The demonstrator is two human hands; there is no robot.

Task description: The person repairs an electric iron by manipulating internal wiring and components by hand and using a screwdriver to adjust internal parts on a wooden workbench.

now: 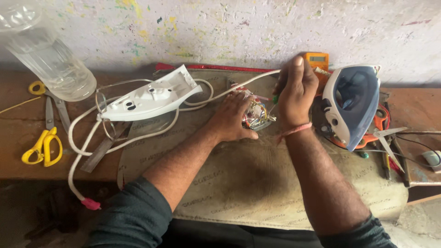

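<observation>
While the left hand (235,115) lies flat, fingers spread, pressing down on a small wired part (257,115) at the centre of the frame, we note the right hand (296,89) just above it, closed in a fist around a green-handled tool (275,98), probably a screwdriver, tip pointing down into the wiring. The part sits on a worn grey mat (257,183). A white iron cover (149,97) lies left of centre with its white cord (138,133) looped round it; a blue-and-white iron body (351,103) stands on edge at the right. Yellow scissors (43,138) lie at far left, an orange meter (317,59) at upper centre-right.

Risk, in our judgement: the tip could slip off and nick the thin coloured wires or the left fingers, since they rest right beside it. The iron body, on edge, could topple if knocked.

Hidden: the tool's tip and shaft, behind the fist. The part's form is unclear under the hands. A clear bottle (46,55) is cut off at upper left.
</observation>
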